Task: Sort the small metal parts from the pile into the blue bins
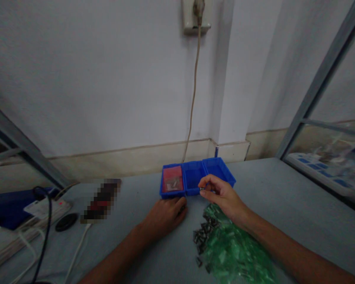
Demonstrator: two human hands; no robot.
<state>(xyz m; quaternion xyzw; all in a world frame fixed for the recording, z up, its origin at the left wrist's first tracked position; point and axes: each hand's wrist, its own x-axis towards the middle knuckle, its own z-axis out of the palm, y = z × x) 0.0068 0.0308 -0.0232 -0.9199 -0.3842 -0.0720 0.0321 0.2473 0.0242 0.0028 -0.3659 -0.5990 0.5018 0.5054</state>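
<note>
My right hand (221,195) is raised in front of the blue trays, pinching a small metal part (201,189) between thumb and fingertips. My left hand (167,213) rests on the table just below the left tray, its fingers curled; something dark shows within them, too hidden to name. Three blue trays (195,193) stand in a row near the wall. In the left one lies a pink sheet (172,172) with a clear bag of small parts (173,184) on it. Under my right forearm a green plastic bag (239,252) spreads out, with many small dark metal pieces (205,232) spilling from its left side.
A pixelated dark object (102,201), a black round lid-like disc (66,222) and a power strip (59,209) with cables lie at the left. A beige cord (194,86) hangs from a wall socket (192,27). Metal frame bars (322,79) stand at both sides.
</note>
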